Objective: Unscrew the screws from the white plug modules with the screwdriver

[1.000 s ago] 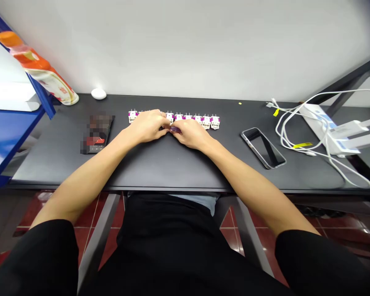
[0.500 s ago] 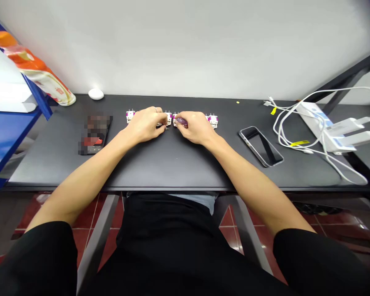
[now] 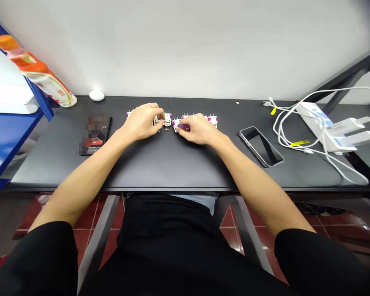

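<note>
Small white parts with magenta patches and thin upright metal pins stand in two rows on the black desk. My left hand point(image 3: 143, 122) reaches over the left row, thumb and forefinger bent around the white and magenta part point(image 3: 167, 118) at its right end. My right hand point(image 3: 200, 128) is closed on a short dark purple handle point(image 3: 184, 127); whatever its tip is, I cannot see it. Close by the purple handle sits a tilted white part point(image 3: 175, 124), slightly in front of its row. Tiny metal bits point(image 3: 167, 129) lie before the left row.
Right of my arm lies a smartphone point(image 3: 260, 146), then tangled white cables point(image 3: 280, 131) and a white power strip point(image 3: 319, 123). Leftward are a dark box point(image 3: 97, 133), a white oval object point(image 3: 96, 95) and an orange-and-white bottle point(image 3: 46, 76). A wall point(image 3: 185, 49) rises behind the desk.
My left hand has shifted slightly left and up, uncovering more of the part at the row's end. My right hand has moved a little right, and the part near it now sits askew.
</note>
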A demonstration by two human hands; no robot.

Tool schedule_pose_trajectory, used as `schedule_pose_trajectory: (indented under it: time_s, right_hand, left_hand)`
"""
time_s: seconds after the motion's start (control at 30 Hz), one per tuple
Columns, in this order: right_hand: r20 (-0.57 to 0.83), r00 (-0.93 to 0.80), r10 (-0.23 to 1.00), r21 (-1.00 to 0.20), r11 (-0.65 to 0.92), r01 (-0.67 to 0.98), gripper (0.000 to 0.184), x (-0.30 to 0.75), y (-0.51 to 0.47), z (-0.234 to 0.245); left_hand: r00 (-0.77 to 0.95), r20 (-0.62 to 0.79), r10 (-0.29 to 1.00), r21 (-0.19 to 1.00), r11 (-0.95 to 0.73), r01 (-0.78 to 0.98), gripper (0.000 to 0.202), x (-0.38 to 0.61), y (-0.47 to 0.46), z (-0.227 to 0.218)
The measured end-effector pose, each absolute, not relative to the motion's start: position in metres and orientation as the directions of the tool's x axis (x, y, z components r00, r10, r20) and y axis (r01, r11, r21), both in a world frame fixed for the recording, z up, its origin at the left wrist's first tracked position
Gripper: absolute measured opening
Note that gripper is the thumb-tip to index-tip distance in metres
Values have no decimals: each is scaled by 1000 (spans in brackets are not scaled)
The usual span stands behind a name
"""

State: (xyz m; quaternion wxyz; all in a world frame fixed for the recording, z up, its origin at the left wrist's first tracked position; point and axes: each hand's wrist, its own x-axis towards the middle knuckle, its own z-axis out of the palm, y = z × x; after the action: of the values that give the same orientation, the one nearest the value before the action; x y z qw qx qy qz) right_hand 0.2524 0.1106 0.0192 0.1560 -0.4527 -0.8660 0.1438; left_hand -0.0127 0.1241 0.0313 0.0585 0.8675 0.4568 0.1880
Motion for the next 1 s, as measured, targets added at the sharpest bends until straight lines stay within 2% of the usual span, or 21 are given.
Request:
schedule_pose_trajectory:
  time_s: [0.07, 0.13, 0.2, 0.27, 0.33, 0.43, 0.57, 0.67, 0.77, 1.0]
  right_hand:
    - [139, -601, 787, -499, 580, 644, 37, 256, 107, 25]
    - [242, -592, 768, -650, 582, 489, 40, 259, 105, 29]
    - [360, -514, 779, -779, 554, 294, 44, 262, 106, 32]
    - [418, -438, 796, -846, 517, 130, 50, 263, 107, 33]
    - [463, -387, 797, -846, 528, 77, 50, 262, 107, 34]
    - [571, -293, 767, -751, 632, 190, 52, 258, 105, 37]
    - [629, -188, 755, -675, 650, 350, 60, 254, 101, 35]
    - [623, -182, 761, -671, 639, 375, 61, 254, 99, 31]
    - [627, -206, 751, -655, 652, 381, 60, 254, 97, 29]
    - [668, -197, 717, -581, 669, 463, 61, 252, 90, 34]
  left_hand:
    - [563, 276, 779, 303, -627, 718, 25, -13, 124, 32]
    - [662, 256, 704, 331, -707, 625, 28, -13, 124, 31]
    - [766, 236, 598, 346, -788, 509, 32, -11, 122, 31]
    - [838, 230, 495, 351, -845, 403, 38, -8, 120, 32]
    - [886, 212, 413, 369, -873, 319, 40, -6, 117, 34]
    - [919, 166, 358, 420, -869, 262, 32, -4, 113, 36]
    - [861, 184, 474, 445, -821, 357, 25, -5, 104, 29]
    - [773, 202, 602, 466, -753, 464, 27, -7, 97, 21]
    - [718, 199, 667, 489, -703, 517, 33, -8, 96, 18]
    - [720, 173, 672, 513, -685, 517, 42, -7, 99, 17]
